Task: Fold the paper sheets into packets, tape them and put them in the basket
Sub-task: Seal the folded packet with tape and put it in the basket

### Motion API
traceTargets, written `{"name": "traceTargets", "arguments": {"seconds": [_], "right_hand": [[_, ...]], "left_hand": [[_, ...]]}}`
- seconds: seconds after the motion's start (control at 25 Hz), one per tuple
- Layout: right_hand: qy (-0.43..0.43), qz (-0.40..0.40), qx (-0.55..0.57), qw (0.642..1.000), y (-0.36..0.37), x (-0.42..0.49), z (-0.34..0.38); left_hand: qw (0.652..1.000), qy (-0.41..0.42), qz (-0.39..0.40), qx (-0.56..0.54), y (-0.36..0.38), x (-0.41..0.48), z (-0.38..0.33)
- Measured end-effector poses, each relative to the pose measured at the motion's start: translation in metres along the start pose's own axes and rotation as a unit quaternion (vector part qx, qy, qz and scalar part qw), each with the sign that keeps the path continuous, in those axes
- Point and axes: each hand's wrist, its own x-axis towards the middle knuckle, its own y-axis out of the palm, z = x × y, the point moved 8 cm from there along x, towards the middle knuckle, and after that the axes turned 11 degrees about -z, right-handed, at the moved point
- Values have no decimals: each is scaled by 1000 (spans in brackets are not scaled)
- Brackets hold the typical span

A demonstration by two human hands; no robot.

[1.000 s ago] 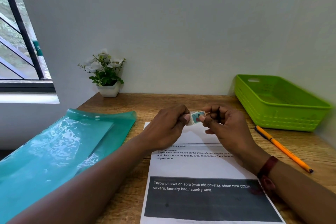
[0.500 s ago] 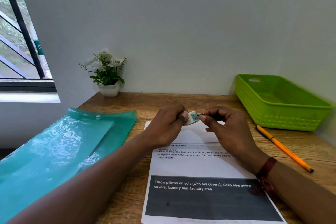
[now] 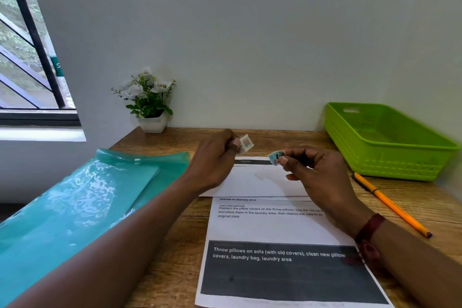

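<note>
Pinching a small blue sticker (image 3: 276, 157) in the right hand (image 3: 317, 172) and a pale scrap (image 3: 246, 144) in the left hand (image 3: 215, 160), just above the sheet (image 3: 262, 227) lying part-folded on the table (image 3: 287, 137); not yet taped; nothing showing in the green basket (image 3: 390, 165); most still to do.

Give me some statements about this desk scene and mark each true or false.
1. The left hand pinches a pale sticker. True.
2. The right hand holds the orange pencil. False: it pinches a blue sticker; the pencil lies beside the green basket.
3. The green basket holds a taped packet. False: no packet shows inside it.
4. The teal folder lies left of the paper sheet. True.
</note>
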Motion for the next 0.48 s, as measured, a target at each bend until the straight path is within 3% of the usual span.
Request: {"name": "traceTargets", "arguments": {"seconds": [0.28, 0.48], "right_hand": [[10, -4, 13, 1000, -3, 4, -1], [14, -11, 1, 1000, -10, 11, -5]], "left_hand": [[984, 2, -94, 152, -32, 19, 50], [969, -46, -55, 238, -28, 17, 71]]}}
